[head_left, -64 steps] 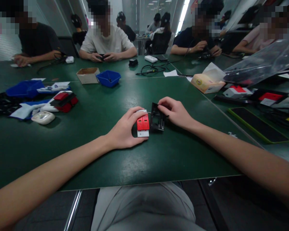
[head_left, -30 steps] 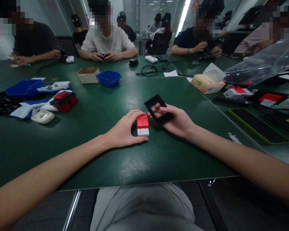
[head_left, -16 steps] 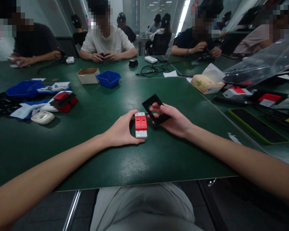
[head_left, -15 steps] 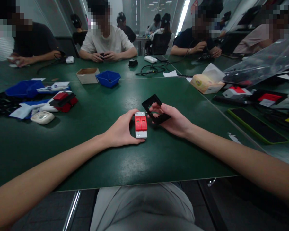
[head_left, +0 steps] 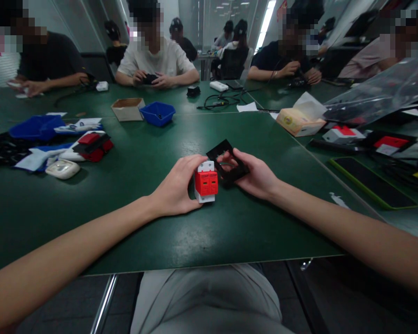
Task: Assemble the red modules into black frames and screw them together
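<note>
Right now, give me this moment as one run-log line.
left hand: grips red-and-white module; right hand: holds black frame, tilted; frame beside module, contact unclear

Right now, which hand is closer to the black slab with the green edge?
The right hand, holding the black frame, is nearer, left of the slab; the left hand, on the red-and-white block, is farther left.

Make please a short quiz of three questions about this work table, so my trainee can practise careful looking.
1. Which hand holds the red-and-white block?
A. The left hand
B. The right hand
2. True or false: fingers of the right hand show through the opening of the black frame.
3. Fill in the colour: beside the cardboard box stands a small ____ tray.

Key: 1. A; 2. true; 3. blue
</note>
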Tool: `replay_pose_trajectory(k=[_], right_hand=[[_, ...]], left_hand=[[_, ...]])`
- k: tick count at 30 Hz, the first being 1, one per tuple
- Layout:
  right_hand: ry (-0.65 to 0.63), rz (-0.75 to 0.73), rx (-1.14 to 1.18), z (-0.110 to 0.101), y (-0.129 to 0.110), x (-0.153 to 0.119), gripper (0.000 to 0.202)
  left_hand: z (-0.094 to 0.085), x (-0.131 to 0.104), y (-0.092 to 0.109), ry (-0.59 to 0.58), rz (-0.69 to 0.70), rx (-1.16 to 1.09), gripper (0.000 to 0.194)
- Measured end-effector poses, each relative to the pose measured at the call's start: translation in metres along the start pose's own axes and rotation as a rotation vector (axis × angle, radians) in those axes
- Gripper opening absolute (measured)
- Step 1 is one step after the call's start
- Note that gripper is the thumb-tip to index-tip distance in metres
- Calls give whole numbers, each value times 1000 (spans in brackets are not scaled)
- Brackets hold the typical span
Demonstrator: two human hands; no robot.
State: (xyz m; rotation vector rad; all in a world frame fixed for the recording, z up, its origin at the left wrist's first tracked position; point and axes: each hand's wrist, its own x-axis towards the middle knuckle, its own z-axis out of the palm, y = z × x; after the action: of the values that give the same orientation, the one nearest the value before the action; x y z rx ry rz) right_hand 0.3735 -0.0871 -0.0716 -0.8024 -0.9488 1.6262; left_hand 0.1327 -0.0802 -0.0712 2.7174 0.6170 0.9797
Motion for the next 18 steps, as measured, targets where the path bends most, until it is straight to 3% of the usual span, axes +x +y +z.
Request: replay_pose_trajectory(k=[7,18], right_hand=[[42,-46,-56,-2,-4,-1,34],[-13,-42,-116,1,-3,-3,40]], left_hand=[[1,-1,-2,10,-15,-18,86],[7,-5,-13,-51,-60,-214,98]])
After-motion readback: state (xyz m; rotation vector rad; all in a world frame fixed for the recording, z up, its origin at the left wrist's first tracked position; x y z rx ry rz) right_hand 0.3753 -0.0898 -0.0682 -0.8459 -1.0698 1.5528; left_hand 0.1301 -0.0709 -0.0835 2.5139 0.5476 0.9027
